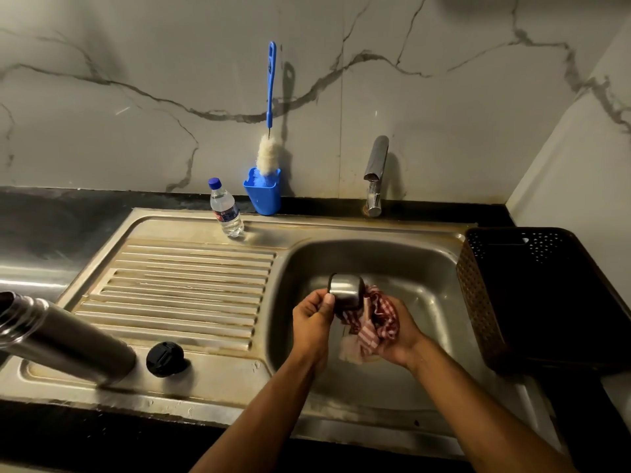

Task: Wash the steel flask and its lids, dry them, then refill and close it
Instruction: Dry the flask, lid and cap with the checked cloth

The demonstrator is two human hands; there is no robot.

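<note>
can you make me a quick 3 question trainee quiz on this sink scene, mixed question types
1. True or false: the tall steel flask stands in the sink basin.
2. Which hand grips the red checked cloth: A left, B right?
3. Fill in: the blue-handled bottle brush stands in a blue ____.

Key
1. False: it stands on the ribbed steel drainboard, beside the round black inner lid.
2. B: the right hand grips it; the left hand holds the steel cup lid.
3. Holder: the blue plastic holder, near the clear water bottle.
</note>
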